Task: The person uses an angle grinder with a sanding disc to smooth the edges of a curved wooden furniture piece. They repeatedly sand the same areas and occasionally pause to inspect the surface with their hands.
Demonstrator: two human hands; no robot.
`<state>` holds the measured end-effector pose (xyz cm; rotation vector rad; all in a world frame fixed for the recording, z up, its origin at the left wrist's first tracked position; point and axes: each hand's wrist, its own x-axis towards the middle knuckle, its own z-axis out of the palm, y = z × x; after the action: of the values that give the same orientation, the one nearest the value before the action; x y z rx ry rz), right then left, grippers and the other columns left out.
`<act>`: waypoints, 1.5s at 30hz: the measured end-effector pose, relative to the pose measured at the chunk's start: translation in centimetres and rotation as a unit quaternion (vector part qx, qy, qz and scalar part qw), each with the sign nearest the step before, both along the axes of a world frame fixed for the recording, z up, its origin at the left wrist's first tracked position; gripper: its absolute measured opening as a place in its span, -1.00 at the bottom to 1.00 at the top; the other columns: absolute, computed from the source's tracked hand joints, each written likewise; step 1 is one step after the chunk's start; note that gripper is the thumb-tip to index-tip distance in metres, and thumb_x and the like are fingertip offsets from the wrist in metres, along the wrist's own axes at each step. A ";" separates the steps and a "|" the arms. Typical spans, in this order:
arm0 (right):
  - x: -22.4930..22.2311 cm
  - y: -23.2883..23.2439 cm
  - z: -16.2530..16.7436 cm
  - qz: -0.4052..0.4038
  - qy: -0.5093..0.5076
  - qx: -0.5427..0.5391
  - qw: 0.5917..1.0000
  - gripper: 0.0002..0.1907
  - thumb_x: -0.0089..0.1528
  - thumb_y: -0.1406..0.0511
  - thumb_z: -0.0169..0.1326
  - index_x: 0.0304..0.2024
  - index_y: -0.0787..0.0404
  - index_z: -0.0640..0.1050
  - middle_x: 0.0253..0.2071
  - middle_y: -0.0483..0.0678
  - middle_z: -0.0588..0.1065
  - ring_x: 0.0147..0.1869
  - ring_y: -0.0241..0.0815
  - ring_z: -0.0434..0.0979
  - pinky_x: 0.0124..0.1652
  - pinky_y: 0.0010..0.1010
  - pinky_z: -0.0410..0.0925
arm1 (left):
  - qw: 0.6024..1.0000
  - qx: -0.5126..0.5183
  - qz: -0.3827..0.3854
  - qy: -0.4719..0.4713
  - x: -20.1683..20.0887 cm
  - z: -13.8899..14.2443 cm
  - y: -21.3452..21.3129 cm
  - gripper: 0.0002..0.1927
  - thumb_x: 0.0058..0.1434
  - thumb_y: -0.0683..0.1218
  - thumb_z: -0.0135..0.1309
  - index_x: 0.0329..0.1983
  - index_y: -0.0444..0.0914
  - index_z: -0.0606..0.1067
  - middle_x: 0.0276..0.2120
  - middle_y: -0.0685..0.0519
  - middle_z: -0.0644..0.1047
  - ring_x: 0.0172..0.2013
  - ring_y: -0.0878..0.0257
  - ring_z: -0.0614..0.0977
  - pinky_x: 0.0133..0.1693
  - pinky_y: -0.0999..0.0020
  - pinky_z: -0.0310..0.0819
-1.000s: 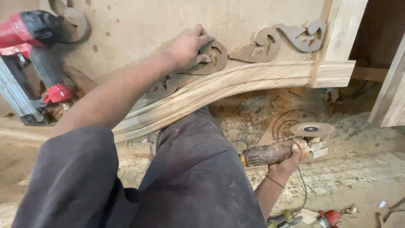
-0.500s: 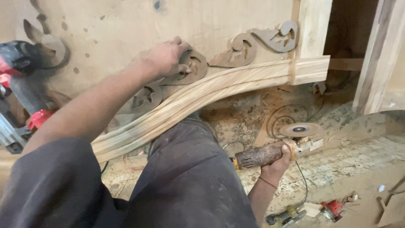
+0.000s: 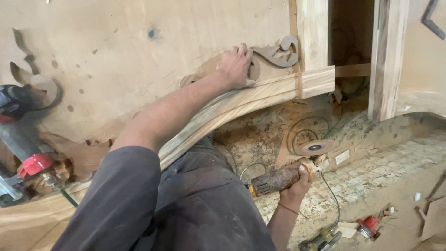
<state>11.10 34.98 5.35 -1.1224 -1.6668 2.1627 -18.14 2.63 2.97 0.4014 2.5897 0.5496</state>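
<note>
The right hand (image 3: pixel 301 180) is closed around the dusty, rust-brown body of an angle grinder (image 3: pixel 283 174), low and near in the scene; its round grey disc (image 3: pixel 316 148) lies flat above the sawdust-covered floor (image 3: pixel 381 172). The left hand (image 3: pixel 237 66) rests flat, fingers together, on a dark carved wooden scroll (image 3: pixel 278 53), far and to the right of centre. Under it runs a pale, curved, smooth moulding (image 3: pixel 223 109) on a plywood panel (image 3: pixel 116 56). At the left edge a red and black power tool (image 3: pixel 21 135) is cut off. The grinder's cable is hard to follow.
</note>
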 end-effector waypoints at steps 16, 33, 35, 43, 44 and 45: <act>2.3 1.3 -1.9 -0.017 -0.002 -0.005 1.000 -0.72 0.28 0.31 0.00 0.01 0.29 0.50 -0.20 0.05 0.52 -0.17 -0.03 0.59 -0.16 -0.18 0.54 | 0.990 0.110 0.004 0.083 -1.4 -3.2 -1.4 -0.16 -0.19 0.15 0.51 0.08 -0.33 0.42 0.02 -0.15 0.44 0.10 -0.09 0.49 0.06 0.09 0.46; 1.0 0.5 -1.6 -0.022 0.004 -0.006 1.000 -0.66 0.23 0.33 0.03 0.07 0.24 0.49 -0.13 0.06 0.53 -0.13 0.02 0.60 -0.16 -0.15 0.55 | 0.971 0.237 0.020 0.028 -2.0 -3.4 -3.9 -0.33 -0.11 0.00 0.51 0.04 -0.29 0.49 0.01 -0.13 0.47 0.01 -0.15 0.55 0.05 0.05 0.44; 0.8 0.4 -1.4 -0.030 -0.009 -0.003 0.999 -0.64 0.21 0.34 0.02 0.07 0.23 0.49 -0.12 0.05 0.54 -0.12 0.01 0.60 -0.15 -0.17 0.55 | 0.970 0.239 0.018 0.029 -2.0 -3.6 -4.0 -0.35 -0.07 -0.01 0.48 0.06 -0.29 0.48 0.02 -0.13 0.47 0.01 -0.16 0.55 0.05 0.05 0.44; 1.1 0.5 -1.3 -0.028 0.000 -0.003 1.000 -0.69 0.25 0.35 0.00 0.04 0.30 0.50 -0.09 0.06 0.55 -0.09 -0.04 0.59 -0.09 -0.24 0.54 | 0.966 0.252 0.029 0.041 -0.8 -4.3 -4.5 -0.42 0.05 -0.01 0.41 0.10 -0.26 0.47 0.04 -0.11 0.46 0.05 -0.13 0.54 0.09 0.06 0.43; 1.1 0.6 -1.3 -0.037 -0.014 -0.004 0.999 -0.70 0.25 0.34 0.00 0.02 0.31 0.50 -0.09 0.07 0.56 -0.09 -0.05 0.59 -0.08 -0.25 0.54 | 0.968 0.247 0.025 0.037 -0.7 -4.5 -4.5 -0.40 0.07 0.01 0.40 0.12 -0.25 0.46 0.06 -0.11 0.45 0.07 -0.12 0.53 0.11 0.06 0.42; 1.2 0.6 -1.2 -0.034 -0.015 0.001 0.999 -0.70 0.26 0.34 0.00 0.02 0.32 0.50 -0.10 0.07 0.56 -0.10 -0.05 0.60 -0.09 -0.25 0.54 | 0.970 0.240 0.021 0.034 -0.6 -4.6 -4.5 -0.39 0.09 0.03 0.39 0.15 -0.25 0.44 0.07 -0.10 0.44 0.08 -0.11 0.52 0.12 0.06 0.41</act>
<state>12.30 35.60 4.14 -1.1990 -1.6182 2.1119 -18.73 -1.90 -1.64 0.5261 2.5131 1.2050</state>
